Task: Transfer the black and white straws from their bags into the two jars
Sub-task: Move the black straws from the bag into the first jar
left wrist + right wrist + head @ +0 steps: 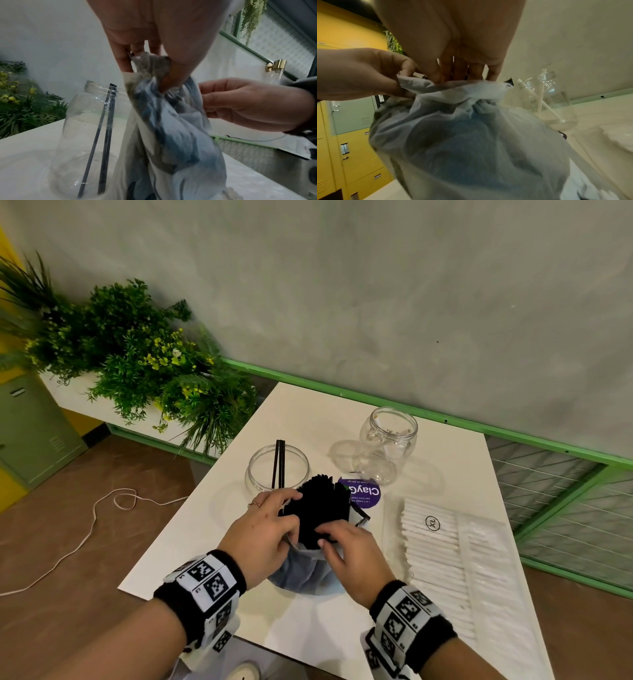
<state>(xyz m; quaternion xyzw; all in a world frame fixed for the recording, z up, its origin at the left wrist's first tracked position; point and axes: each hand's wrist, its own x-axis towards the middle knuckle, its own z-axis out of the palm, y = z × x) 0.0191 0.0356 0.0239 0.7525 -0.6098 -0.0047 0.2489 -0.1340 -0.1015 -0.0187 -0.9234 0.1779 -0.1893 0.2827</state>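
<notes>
Left hand: at 7 o'clock of the bundle, fingers pinching the bag's rim, thumb pressed into its folds.
Bag: pale blue, crumpled on the white table between both hands.
Black straws: upright bundle sticking out of the bag's mouth.
Near jar: at 11 o'clock of the bundle, holding a few black straws.
Right hand: at 5 o'clock, fingertips curled onto the bag's edge.
Far jar: at 1 o'clock, white straws inside.
White straws: bagged, flat at 3 o'clock.
</notes>
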